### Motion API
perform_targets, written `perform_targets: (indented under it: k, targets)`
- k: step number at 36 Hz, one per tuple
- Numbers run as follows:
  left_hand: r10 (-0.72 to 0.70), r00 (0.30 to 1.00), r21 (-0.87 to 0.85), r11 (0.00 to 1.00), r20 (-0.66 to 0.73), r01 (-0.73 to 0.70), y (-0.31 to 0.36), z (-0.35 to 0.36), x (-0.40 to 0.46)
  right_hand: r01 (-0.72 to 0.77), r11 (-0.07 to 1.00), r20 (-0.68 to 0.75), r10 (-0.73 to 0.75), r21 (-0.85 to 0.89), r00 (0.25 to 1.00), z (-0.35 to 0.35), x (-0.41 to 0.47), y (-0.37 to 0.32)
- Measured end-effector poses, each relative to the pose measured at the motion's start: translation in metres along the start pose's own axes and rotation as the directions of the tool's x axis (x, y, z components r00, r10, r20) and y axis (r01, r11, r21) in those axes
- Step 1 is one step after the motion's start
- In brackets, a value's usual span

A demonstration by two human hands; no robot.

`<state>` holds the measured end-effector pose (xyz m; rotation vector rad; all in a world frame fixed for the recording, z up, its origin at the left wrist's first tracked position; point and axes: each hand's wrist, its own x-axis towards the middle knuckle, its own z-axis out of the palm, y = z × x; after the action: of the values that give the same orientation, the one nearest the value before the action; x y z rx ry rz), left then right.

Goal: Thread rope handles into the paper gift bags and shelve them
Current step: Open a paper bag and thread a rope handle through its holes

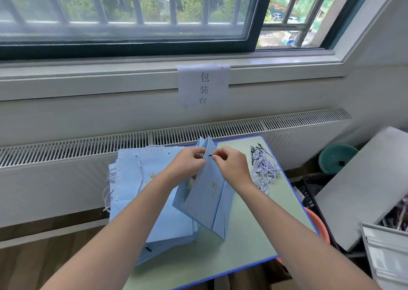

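On the green table (pixel 249 234), a pale blue gift bag (pixel 205 201) with a gold crown print stands open
The left hand (pixel 187 162) pinches its top edge; just right, the right hand (pixel 231 162) pinches a black rope tip (pixel 210 155) at the hole; loose rope handles (pixel 263 166) lie further right

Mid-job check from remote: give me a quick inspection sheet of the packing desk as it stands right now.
Surface: green desk with blue edge, under a window.
Job's things: upright blue gift bag being threaded; stack of flat bags on the left, rope handles showing on some; loose rope handles piled on the right.
Clutter: nothing seen on the desk.
Hands: left hand grips the bag's top edge; right hand pinches a black rope tip at the hole.
Cables: nothing seen.
Surroundings: paper sign on the sill; grey board, teal basin to the right.
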<state>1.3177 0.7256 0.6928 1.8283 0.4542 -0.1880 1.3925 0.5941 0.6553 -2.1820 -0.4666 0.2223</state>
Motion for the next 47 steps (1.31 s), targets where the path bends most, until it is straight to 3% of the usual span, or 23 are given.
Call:
perform_targets:
  k: [10, 14, 16, 19, 21, 24, 28, 36, 41, 44, 47]
  targets:
    - [-0.035, 0.997, -0.091, 0.995, 0.063, 0.04, 0.011, 0.001, 0.008, 0.013, 1.0, 0.07, -0.012, -0.013, 0.997, -0.004, -0.002, -0.011]
    - [-0.057, 0.992, -0.163, 0.984, 0.111, 0.075, 0.016, 0.001, 0.014, 0.009, 0.998, 0.241, -0.025, 0.065, 0.97, -0.017, -0.004, -0.016]
    - [-0.051, 0.994, -0.136, 0.989, 0.095, 0.063, 0.018, 0.003, 0.018, 0.03, 0.997, 0.302, -0.051, 0.073, 0.952, -0.02, -0.002, -0.015]
    - [-0.024, 0.999, -0.039, 0.999, 0.048, 0.026, 0.025, 0.01, 0.023, -0.02, 0.999, 0.211, 0.013, 0.03, 0.977, -0.023, 0.001, -0.013]
    - [0.035, 0.999, 0.14, 0.99, -0.002, -0.034, 0.03, 0.015, 0.028, -0.044, 0.999, 0.147, 0.043, -0.002, 0.988, -0.026, 0.001, -0.012]
    - [0.145, 0.988, 0.476, 0.873, -0.045, -0.106, 0.032, 0.022, 0.035, -0.036, 0.998, 0.113, 0.029, 0.058, 0.993, -0.029, -0.004, -0.014]
    - [0.223, 0.972, 0.738, 0.668, -0.076, -0.096, 0.032, 0.03, 0.042, -0.046, 0.994, 0.056, 0.04, 0.101, 0.998, -0.033, -0.005, -0.009]
    - [0.12, 0.992, 0.897, 0.433, 0.04, -0.088, 0.036, 0.032, 0.04, -0.098, 0.977, -0.05, 0.109, 0.191, 0.993, -0.047, -0.006, -0.001]
    - [-0.011, 0.965, 0.937, 0.241, 0.262, -0.251, 0.029, 0.031, 0.041, -0.107, 0.974, -0.076, 0.124, 0.2, 0.989, -0.05, -0.004, 0.005]
    - [-0.01, 0.957, 0.933, 0.225, 0.29, -0.281, 0.03, 0.032, 0.042, -0.106, 0.975, -0.083, 0.124, 0.196, 0.989, -0.049, -0.002, 0.008]
    - [0.034, 0.968, 0.907, 0.343, 0.247, -0.243, 0.041, 0.038, 0.04, -0.119, 0.968, -0.081, 0.14, 0.219, 0.987, -0.048, -0.001, 0.011]
